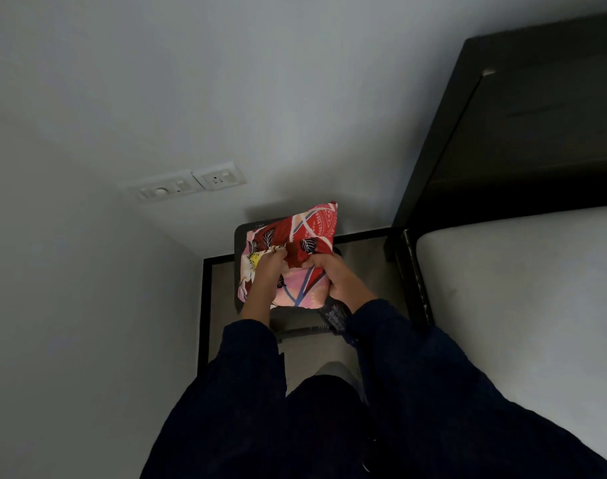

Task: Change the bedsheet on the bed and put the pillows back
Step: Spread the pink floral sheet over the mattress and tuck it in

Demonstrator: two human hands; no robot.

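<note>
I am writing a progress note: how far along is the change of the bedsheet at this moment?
Done, it seems: the mattress lies bare, so the old sheet looks to be off. In hand: the left hand and right hand grip a folded red and pink sheet over a dark seat in the corner. Left: unfolding and spreading it, then the pillows, which are not in view.

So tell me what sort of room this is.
Probably a bedroom: a bare white mattress with a dark headboard, a wall socket panel, and a folded red floral bedsheet.
</note>
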